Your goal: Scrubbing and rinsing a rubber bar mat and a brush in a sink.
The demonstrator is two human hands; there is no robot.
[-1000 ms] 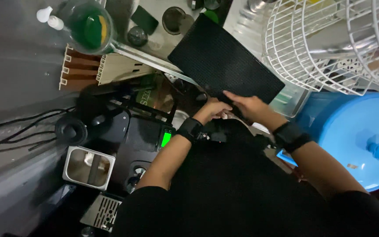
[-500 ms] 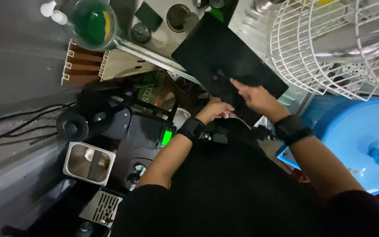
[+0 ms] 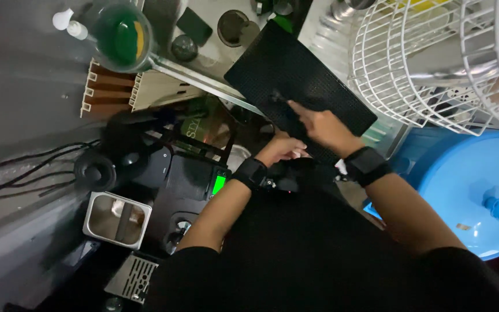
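A cramped, dimly lit drinks-preparation corner of a small shop or stall, seen from above. Evidence: a black espresso machine (image 3: 168, 190) with a lit green display (image 3: 219, 184), a metal drip grate (image 3: 131, 278) and a square steel container (image 3: 115, 219) beside it; a glass jar of green liquid (image 3: 119, 36) on the desk (image 3: 215, 55); a black perforated mat (image 3: 313, 86); a white wire fan guard (image 3: 434, 58); a blue plastic drum lid (image 3: 480, 196); loose black cables (image 3: 24, 173) along the grey wall.
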